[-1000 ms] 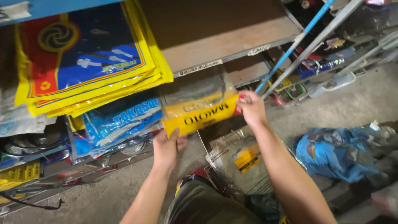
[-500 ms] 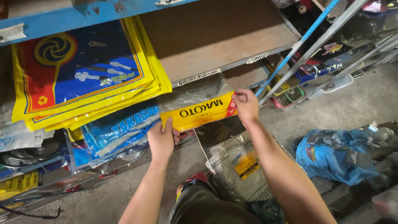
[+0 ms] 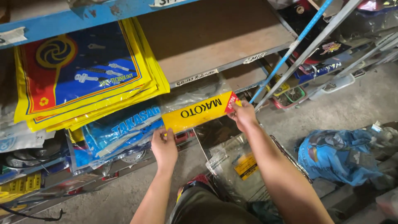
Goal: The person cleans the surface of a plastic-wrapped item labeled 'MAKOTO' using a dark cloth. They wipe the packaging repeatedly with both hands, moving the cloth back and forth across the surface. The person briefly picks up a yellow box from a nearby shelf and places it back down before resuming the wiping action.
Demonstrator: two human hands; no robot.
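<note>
A clear plastic packet with a long yellow header card (image 3: 199, 111) is held at the front of the lower shelf. My left hand (image 3: 164, 146) grips the card's lower left end. My right hand (image 3: 243, 115) pinches its red-tipped right end. The packet's clear body (image 3: 195, 89) reaches back into the shelf, beside blue packets (image 3: 120, 130) on its left.
A stack of yellow, blue and red packets (image 3: 85, 76) lies on the upper shelf, beside a bare brown shelf board (image 3: 215, 35). Clear bags (image 3: 240, 166) and a blue bag (image 3: 336, 155) lie on the concrete floor. Slanted metal and blue rods (image 3: 298, 43) lean at the right.
Both hands have pushed the yellow-headed packet up and further into the lower shelf. The view has shifted slightly upward.
</note>
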